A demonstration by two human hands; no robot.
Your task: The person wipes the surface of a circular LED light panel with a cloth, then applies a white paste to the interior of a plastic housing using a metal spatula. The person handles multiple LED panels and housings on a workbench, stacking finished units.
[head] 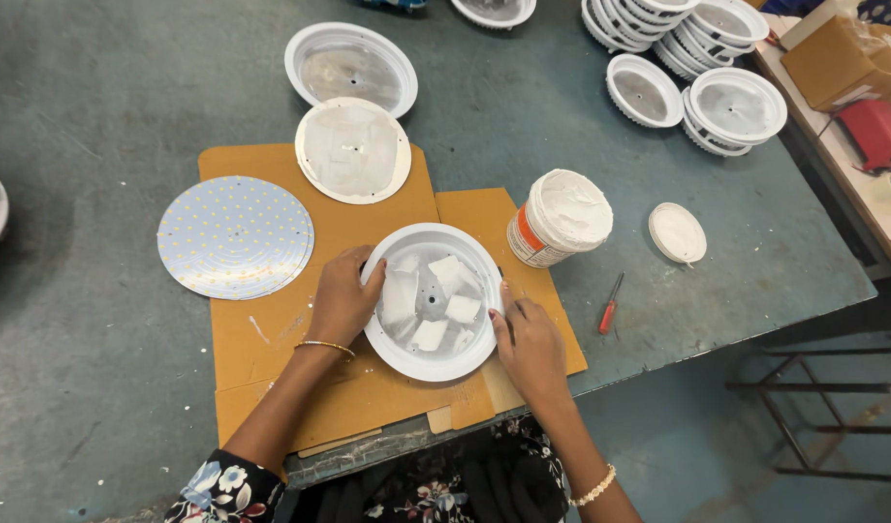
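Head view shows 2 hands around a white round housing (432,301) at the middle of the frame, resting on brown cardboard (271,339). Left hand (343,300) grips the left rim with curled fingers; right hand (529,341) presses on the right rim, fingers bent, not closed around anything else. Inside the housing lie several patches of white paste. It seems the pasting step is done and the housing is being steadied. An open paste tub (560,218) stands just beside it to the upper right, its lid (677,232) and a red screwdriver (610,304) further right. A dotted round board (236,236) lies at the left, near the cardboard edge. I judge the next move needs this board lifted and seated flat onto the paste, centred in the housing.
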